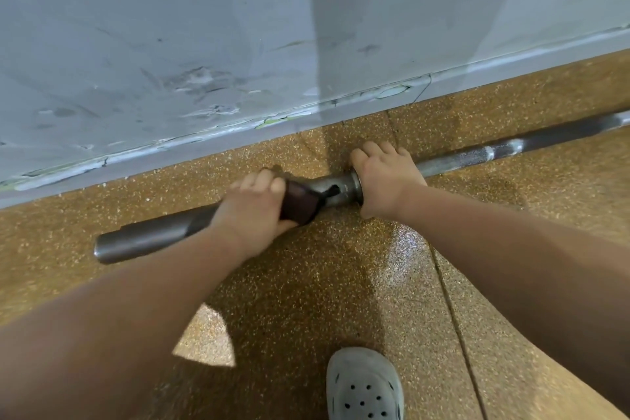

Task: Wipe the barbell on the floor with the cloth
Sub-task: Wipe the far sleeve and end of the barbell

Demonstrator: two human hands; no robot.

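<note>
A steel barbell (150, 237) lies on the speckled floor, running from lower left to upper right along the wall. My left hand (254, 206) wraps a dark maroon cloth (300, 203) around the thick sleeve, close to the collar. My right hand (385, 177) grips the thinner shaft just right of the collar, pressing it down. The shaft continues past that hand towards the right edge. Both hands hide the bar beneath them.
A scuffed grey wall (238, 44) with a chipped skirting stands just behind the bar. My foot in a grey perforated clog (364, 385) rests on the brown speckled floor (306, 283) below the hands. A floor seam runs down on the right.
</note>
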